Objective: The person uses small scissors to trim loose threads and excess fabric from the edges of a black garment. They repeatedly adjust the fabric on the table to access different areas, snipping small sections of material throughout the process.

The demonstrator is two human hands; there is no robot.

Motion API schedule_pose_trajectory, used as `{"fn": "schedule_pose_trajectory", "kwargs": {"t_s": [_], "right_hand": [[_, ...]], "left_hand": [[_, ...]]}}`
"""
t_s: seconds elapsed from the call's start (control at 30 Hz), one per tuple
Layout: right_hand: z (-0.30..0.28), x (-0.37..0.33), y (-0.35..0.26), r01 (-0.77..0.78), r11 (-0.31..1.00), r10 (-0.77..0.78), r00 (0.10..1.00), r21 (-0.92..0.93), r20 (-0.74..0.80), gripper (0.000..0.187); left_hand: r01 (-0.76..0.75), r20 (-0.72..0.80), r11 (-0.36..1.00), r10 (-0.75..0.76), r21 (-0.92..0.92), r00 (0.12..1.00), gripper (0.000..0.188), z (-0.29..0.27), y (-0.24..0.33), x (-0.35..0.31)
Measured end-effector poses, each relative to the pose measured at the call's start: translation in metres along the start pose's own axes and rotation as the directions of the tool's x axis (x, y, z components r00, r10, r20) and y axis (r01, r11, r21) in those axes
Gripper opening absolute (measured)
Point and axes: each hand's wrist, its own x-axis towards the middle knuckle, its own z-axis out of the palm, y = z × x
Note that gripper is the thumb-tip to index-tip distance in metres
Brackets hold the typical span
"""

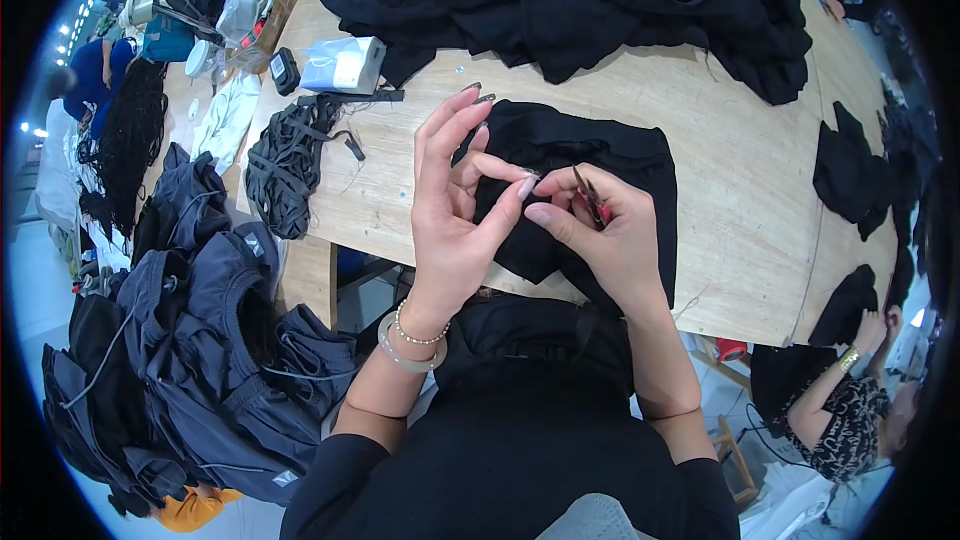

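Above a folded black garment [640,155] on the table, my two hands meet fingertip to fingertip. My left hand [455,200] pinches thumb and index finger together, its other fingers raised; whatever lies in the pinch is too small to make out. Tucked in my right hand [620,245] is a pair of thread snips [597,208] with dark blades and some red on it, the blades pointing up and away. The right thumb and index fingertips come close to the left pinch.
A big heap of black cloth [560,10] covers the far side. Dark straps [290,165] lie bundled at left, near a white-and-blue box [345,65]. Dark jackets [200,340] pile up at lower left. A co-worker's arm [830,380] handles black cloth at right.
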Motion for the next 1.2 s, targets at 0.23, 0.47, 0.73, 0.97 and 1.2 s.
{"fn": "schedule_pose_trajectory", "kwargs": {"t_s": [0.23,0.47,0.73,0.97,1.2], "right_hand": [[-0.004,-0.003,0.018,0.042,0.987,-0.029,0.996,0.155,-0.089,0.015],[-0.117,0.012,0.1,-0.316,0.948,0.246,0.801,-0.037,-0.545,0.023],[-0.12,0.015,0.149,-0.487,0.813,0.567,0.787,0.319,-0.243,0.019],[-0.104,0.024,0.142,-0.339,0.418,0.554,0.83,0.843,0.06,0.018],[-0.122,0.028,0.167,-0.023,0.173,0.318,0.947,0.985,-0.034,0.016]], "left_hand": [[-0.024,-0.026,0.997,0.026,0.08,0.999,0.072,-0.003,0.004,0.004],[0.412,-0.173,0.812,-0.375,0.414,0.911,0.029,-0.089,-0.065,0.015],[0.543,0.227,0.802,-0.594,0.25,0.772,0.019,-0.077,-0.109,0.002],[0.562,0.223,0.46,-0.602,-0.687,0.766,0.011,-0.052,-0.086,0.012],[0.366,0.11,0.321,-0.601,-0.874,0.792,0.035,-0.046,-0.081,0.011]]}}
